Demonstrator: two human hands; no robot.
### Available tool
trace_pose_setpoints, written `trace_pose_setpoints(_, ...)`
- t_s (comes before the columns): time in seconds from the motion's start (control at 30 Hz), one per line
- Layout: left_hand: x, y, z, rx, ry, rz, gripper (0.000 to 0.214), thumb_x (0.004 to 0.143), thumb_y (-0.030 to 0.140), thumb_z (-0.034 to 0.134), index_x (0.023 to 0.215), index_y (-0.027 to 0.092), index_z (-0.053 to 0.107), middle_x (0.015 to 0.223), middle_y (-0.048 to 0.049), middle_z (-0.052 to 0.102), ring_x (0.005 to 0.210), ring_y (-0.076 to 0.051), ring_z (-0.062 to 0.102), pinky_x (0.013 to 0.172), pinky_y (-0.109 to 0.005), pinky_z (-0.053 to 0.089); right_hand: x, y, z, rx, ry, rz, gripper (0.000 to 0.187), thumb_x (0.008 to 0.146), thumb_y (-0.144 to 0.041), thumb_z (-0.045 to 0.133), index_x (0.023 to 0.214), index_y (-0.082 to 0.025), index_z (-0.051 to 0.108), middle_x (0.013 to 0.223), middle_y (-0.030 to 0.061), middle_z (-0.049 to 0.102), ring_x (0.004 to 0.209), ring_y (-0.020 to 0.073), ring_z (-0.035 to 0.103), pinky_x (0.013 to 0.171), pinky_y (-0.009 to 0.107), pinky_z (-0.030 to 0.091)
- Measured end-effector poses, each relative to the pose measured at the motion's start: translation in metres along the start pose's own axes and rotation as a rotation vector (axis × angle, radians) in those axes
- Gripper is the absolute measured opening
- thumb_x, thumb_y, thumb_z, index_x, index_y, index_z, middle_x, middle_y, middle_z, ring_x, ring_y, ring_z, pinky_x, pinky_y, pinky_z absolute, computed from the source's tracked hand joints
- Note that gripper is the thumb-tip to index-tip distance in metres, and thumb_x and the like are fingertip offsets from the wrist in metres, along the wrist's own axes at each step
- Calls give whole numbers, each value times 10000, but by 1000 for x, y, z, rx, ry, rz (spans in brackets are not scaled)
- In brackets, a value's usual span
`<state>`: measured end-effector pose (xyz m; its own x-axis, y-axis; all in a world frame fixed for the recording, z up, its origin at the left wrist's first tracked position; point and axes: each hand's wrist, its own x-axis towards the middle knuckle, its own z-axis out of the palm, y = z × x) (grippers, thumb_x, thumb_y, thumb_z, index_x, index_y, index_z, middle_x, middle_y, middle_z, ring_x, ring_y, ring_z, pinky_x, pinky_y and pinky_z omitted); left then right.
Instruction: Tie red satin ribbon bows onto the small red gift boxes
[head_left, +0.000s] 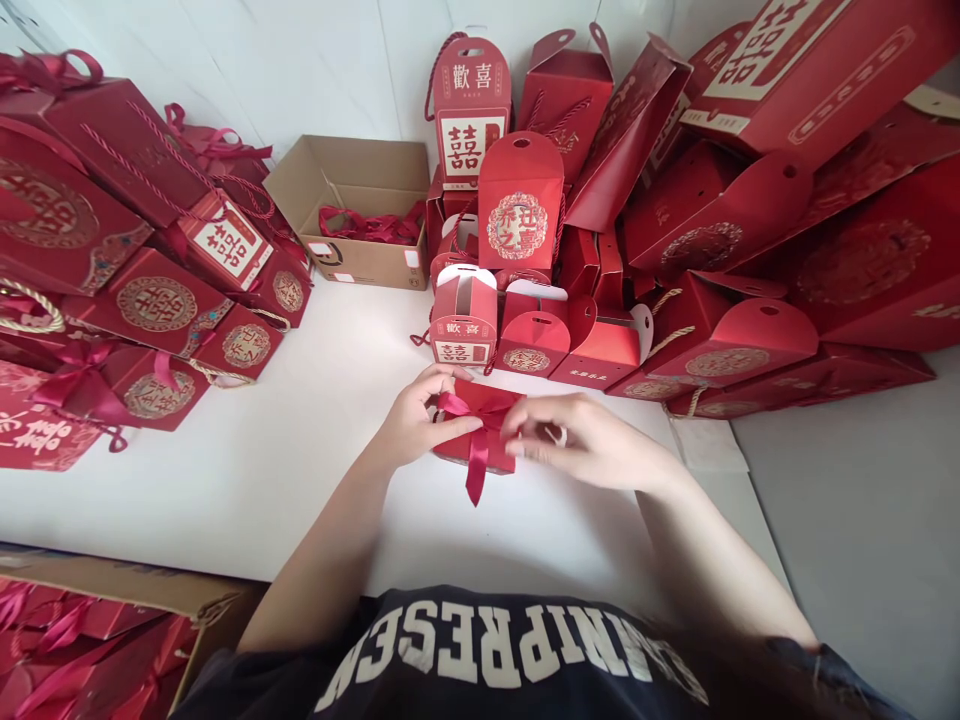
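A small red gift box (501,455) stands on the white table in front of me. A dark pink satin ribbon (477,470) is tied on top of it, with one tail hanging down over the near side. My left hand (429,420) is closed at the box's left side, thumb and fingers pinching a loop of the ribbon. On the right side my right hand (574,435) has its fingers curled close to the ribbon and box. Motion blurs those fingertips, and whether they grip the ribbon is unclear.
Red gift boxes (529,345) stand stacked just behind, rising along the right. More finished, ribboned boxes (157,305) pile up at the left. A cardboard box (382,265) holding ribbons sits at the back wall. Another carton (112,570) with red boxes is at lower left.
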<state>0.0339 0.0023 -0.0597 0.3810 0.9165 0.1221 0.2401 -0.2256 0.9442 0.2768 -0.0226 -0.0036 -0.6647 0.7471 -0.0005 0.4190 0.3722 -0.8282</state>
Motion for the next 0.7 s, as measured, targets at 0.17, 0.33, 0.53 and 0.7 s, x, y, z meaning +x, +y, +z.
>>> trace_pose_setpoints(0.17,-1,5,0,-8,-19,-5,276,810,317,708,710,178,491,1183,-101,588,1128,-252,585,882,-365,486,14,20,6,17,303,54,225,971,-417,514,1076,-242,608,1184,64,601,1144,209,554,1002,364,429)
trace_pose_setpoints(0.33,-2,7,2,59,-13,44,284,750,288,770,727,181,508,1211,-94,563,1197,-270,555,932,-387,476,20,34,8,250,142,72,226,911,-448,603,908,-223,581,1279,85,560,1204,241,543,998,414,460)
trace_pose_setpoints(0.53,-2,7,1,77,-76,42,277,755,267,763,750,187,498,1272,-77,538,1243,-254,533,1055,-402,414,21,38,2,445,8,57,290,866,-474,658,776,-199,650,1399,89,534,1332,279,475,1064,421,403)
trace_pose_setpoints(0.7,-11,24,1,179,144,-29,380,796,351,707,1107,244,518,1298,-71,556,1147,-224,570,935,-355,469,23,41,3,495,40,99,330,884,-488,633,737,-194,653,1382,82,561,1328,284,481,1041,418,410)
